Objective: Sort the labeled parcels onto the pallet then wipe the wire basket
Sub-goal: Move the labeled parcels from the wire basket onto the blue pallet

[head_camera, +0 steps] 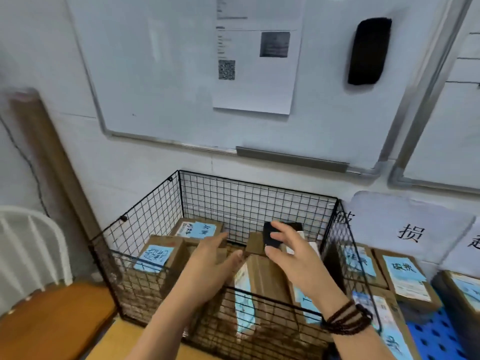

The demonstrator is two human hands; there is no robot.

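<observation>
A black wire basket [145,229] stands against the wall and holds several brown cardboard parcels with blue labels, among them one at the left [158,255] and one at the back [197,229]. Both of my hands are inside the basket above the parcels. My left hand [210,258] has its fingers straight, over a parcel in the middle. My right hand [288,250], with a bead bracelet on the wrist, is spread with relaxed fingers in front of a small black object [270,236]. Neither hand grips anything. More labelled parcels [405,279] lie on the blue pallet [436,339] to the right.
A whiteboard [181,87] with a paper sheet and a black eraser [368,51] hangs above the basket. White paper signs [410,229] are on the wall over the pallet. A wooden seat [49,318] with a white chair back sits at the left.
</observation>
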